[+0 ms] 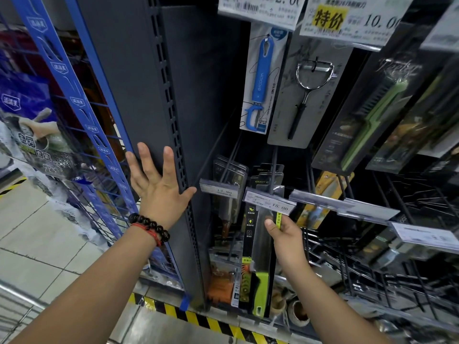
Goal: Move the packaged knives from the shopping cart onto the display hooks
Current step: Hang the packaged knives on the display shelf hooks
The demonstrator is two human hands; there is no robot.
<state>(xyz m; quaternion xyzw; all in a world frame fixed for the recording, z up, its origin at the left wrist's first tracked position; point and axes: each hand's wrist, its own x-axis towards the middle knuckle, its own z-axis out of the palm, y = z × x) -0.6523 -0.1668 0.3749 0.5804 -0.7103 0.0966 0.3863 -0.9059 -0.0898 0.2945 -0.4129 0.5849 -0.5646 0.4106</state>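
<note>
Indoors, a store aisle: pale floor tiles (37, 234), a dark shelf upright (139, 78), yellow-black hazard tape (198, 321) along its base. Tags read "15.00" (270, 203) and "特价 10.00" (347, 19). The left hand (155, 181) presses spread fingers on the upright; the right hand (284, 234) pinches the green-handled packaged knife (258, 259) hanging under the 15.00 tag.

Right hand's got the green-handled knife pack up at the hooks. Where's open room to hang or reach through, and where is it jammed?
Bare wire hooks stand free at the right, behind the clear price-tag strip. A dark gap opens between the grey upright and the blue peeler card. Crowded: the packs around the knife pack your right hand holds.
</note>
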